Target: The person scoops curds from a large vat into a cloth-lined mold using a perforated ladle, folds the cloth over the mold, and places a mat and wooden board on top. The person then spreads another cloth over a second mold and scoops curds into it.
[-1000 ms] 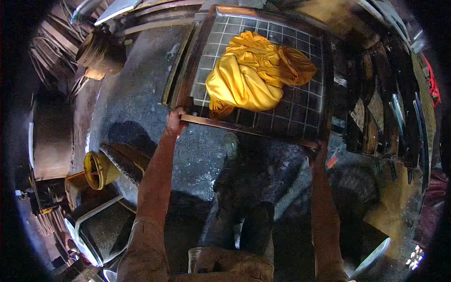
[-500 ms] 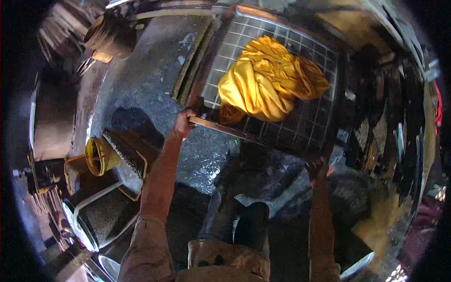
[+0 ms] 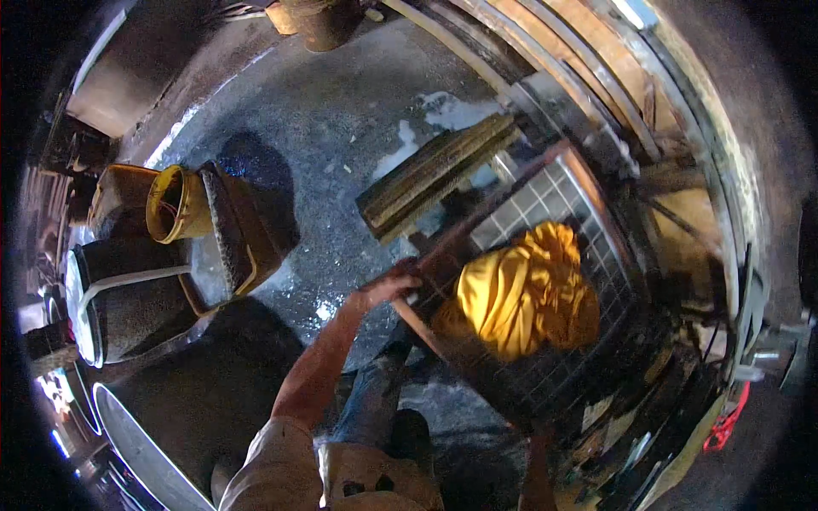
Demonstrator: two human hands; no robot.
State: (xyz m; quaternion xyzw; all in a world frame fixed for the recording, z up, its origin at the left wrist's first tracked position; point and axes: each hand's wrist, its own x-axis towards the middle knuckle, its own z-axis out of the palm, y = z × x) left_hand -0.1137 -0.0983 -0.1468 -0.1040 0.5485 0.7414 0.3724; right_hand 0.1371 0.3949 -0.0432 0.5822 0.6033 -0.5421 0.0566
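Note:
A dark wooden frame with a tiled or gridded surface [image 3: 529, 205] lies tilted across the right half of the view. Bunched yellow cloth [image 3: 503, 298] rests on it, its right part darker orange. The fingers of my left hand [image 3: 394, 285] are wrapped round the frame's left corner. At the near lower corner of the frame, my right hand [image 3: 538, 433] is in deep shadow, and its fingers cannot be made out.
A yellow bucket [image 3: 181, 204], a dark container with a pale handle [image 3: 136, 294] and a large round-rimmed vessel [image 3: 145, 439] stand at left. Wooden planks [image 3: 439, 179] lie beyond my left hand. Dark wood pieces [image 3: 613, 426] are at lower right.
The view has swung, and the frame with the cloth now sits lower, further right and turned clockwise. My left hand still holds its corner; my right hand has dropped into shadow.

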